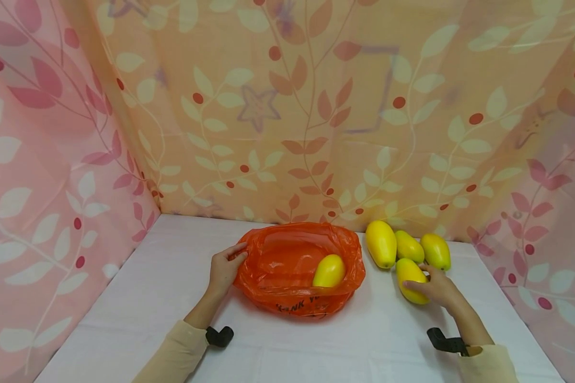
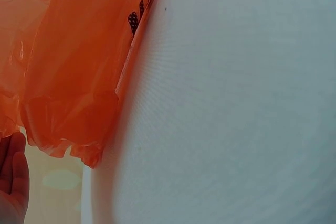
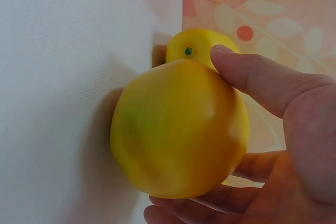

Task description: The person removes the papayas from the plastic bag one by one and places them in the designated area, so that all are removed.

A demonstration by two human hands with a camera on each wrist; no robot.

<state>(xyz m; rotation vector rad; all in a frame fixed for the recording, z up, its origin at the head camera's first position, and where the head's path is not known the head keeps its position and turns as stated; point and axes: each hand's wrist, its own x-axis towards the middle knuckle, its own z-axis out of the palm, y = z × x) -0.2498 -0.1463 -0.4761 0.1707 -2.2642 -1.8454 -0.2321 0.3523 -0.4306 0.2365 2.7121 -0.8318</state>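
A red plastic bag (image 1: 287, 306) with black print lies on the table, its mouth open toward me. Inside it rests one yellow mango (image 1: 329, 271). My left hand (image 1: 223, 272) holds the bag's left rim with its fingertips; in the left wrist view only part of that hand (image 2: 13, 182) shows, beside the orange-looking bag edge (image 2: 73, 108). To the right, my right hand (image 1: 436, 287) grips another yellow mango (image 1: 411, 276), thumb on one side and fingers round the other. The right wrist view shows this mango (image 3: 178, 135) large, close to the table surface.
Behind the gripped mango lie three more mangoes: a long one (image 1: 380, 244), a smaller one (image 1: 409, 247) and one at the right (image 1: 436, 251). A white cloth covers the table (image 1: 316, 351). Leaf-patterned curtains (image 1: 311, 117) enclose the back and sides.
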